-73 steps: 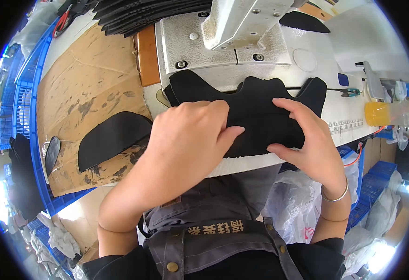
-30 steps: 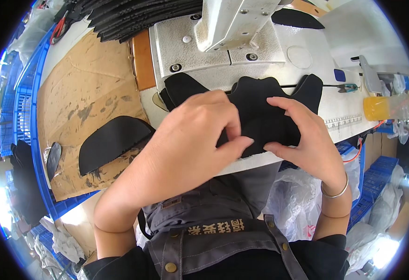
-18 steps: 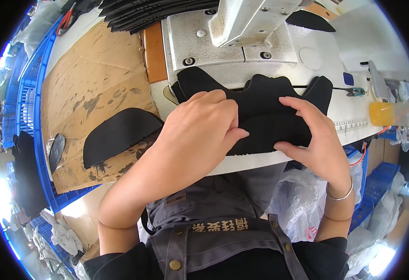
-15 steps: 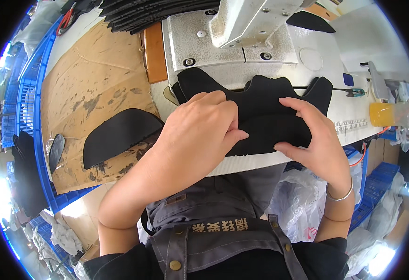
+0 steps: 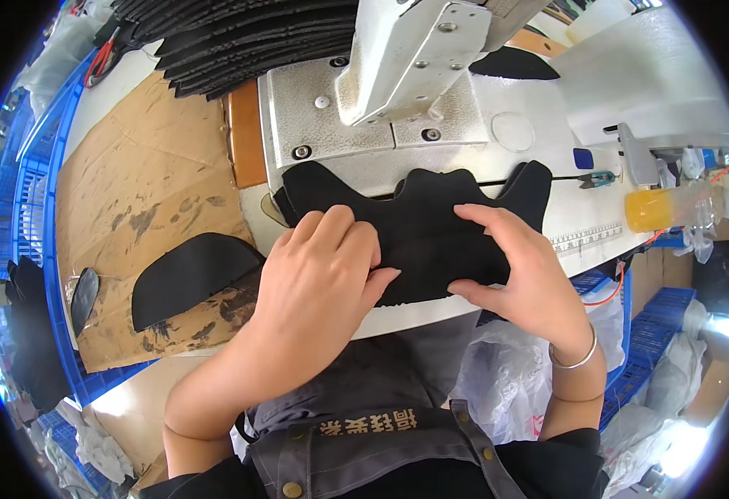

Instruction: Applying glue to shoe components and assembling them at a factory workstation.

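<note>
A black, soft-looking cut panel with a wavy far edge and a horn-like point at each end lies on the white machine bed, and more than one layer shows at its ends. My left hand is closed over its left part, fingers curled under and thumb pointing right along the surface; the fingertips are hidden. Over the right part rests my right hand, forefinger and thumb spread wide, touching the panel near its middle and near edge. Just beyond the panel stands the pale metal machine arm on its bolted plate.
Left lies brown cardboard with a black half-round piece and a small dark oval. Behind is a stack of black pieces. To the right are a ruler strip, small teal-handled snips and a yellow-filled container.
The whole view has shifted, so the bench sits lower and further left. Both hands keep nearly the same places on the black panel.
</note>
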`<action>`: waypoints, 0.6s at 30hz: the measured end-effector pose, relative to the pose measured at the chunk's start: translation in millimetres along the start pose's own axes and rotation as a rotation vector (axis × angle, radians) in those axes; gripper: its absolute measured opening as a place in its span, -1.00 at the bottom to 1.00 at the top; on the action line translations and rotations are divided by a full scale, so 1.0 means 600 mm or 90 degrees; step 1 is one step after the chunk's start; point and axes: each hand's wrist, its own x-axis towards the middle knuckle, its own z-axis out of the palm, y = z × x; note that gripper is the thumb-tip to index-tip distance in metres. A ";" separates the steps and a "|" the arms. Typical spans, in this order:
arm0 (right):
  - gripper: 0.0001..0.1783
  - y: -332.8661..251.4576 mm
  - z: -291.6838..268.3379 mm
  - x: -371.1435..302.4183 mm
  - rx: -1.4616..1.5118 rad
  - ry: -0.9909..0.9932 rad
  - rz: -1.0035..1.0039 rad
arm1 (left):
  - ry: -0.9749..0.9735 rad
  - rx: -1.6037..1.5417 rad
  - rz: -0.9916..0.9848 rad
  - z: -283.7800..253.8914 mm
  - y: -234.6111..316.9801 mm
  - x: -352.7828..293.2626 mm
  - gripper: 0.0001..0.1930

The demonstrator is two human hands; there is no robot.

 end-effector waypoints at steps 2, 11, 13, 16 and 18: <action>-0.24 0.005 -0.001 -0.003 -0.006 0.007 -0.003 | 0.079 0.112 -0.062 0.003 0.015 0.001 -0.69; -0.37 0.017 -0.006 -0.004 -0.021 0.019 -0.073 | -0.037 0.225 0.090 0.103 0.063 -0.025 -0.02; -0.40 0.022 -0.016 -0.009 0.011 0.025 -0.031 | -0.036 0.241 0.071 0.112 0.065 -0.028 0.02; -0.56 0.041 -0.029 -0.025 0.126 0.050 0.099 | -0.035 0.245 0.076 0.113 0.062 -0.028 0.00; -0.59 0.053 -0.028 -0.034 0.148 0.091 0.096 | -0.034 0.244 0.081 0.114 0.062 -0.028 -0.01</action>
